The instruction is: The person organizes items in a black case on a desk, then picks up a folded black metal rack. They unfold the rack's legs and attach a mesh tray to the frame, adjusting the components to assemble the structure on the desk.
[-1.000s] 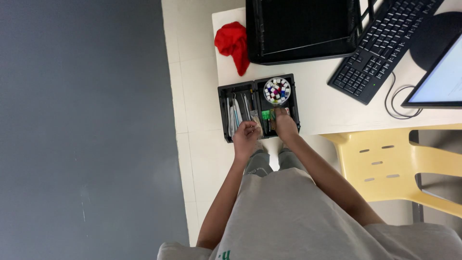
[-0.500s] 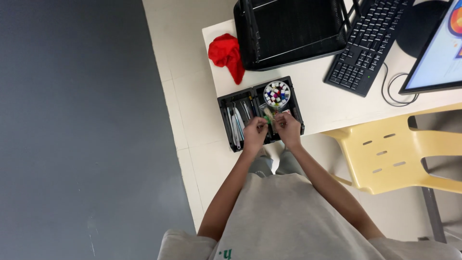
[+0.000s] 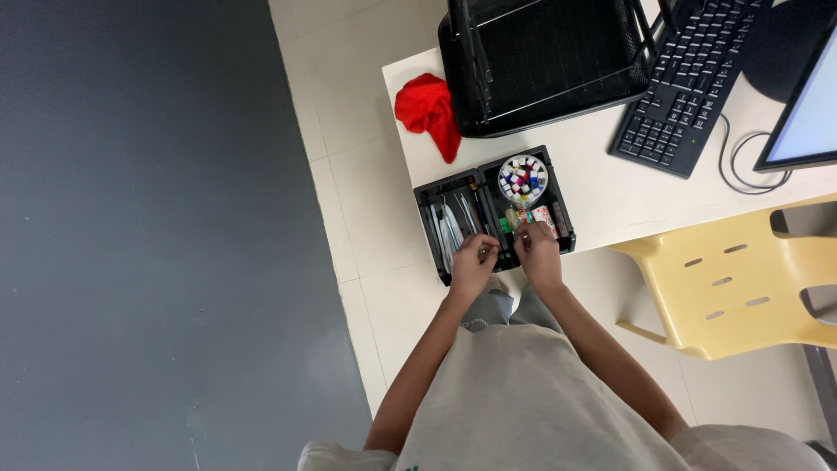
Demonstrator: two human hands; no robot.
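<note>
Both hands have crept closer together since a second ago, now over the black tray's (image 3: 433,196) near edge at the desk (image 3: 602,196) corner. Left hand (image 3: 472,263) and right hand (image 3: 536,253) look curled, maybe pinching something tiny; can't tell what. Round tub (image 3: 522,179) sits behind.

Both hands sit over the near end of the black organizer tray (image 3: 436,194), so whatever the left hand (image 3: 472,262) and right hand (image 3: 536,253) pinch is too small to make out. The coloured bits in the round container (image 3: 522,180) blur together. The monitor (image 3: 806,105) and yellow chair (image 3: 741,288) run off the right edge; the wire basket (image 3: 549,61) and keyboard (image 3: 689,83) are cut at the top.
</note>
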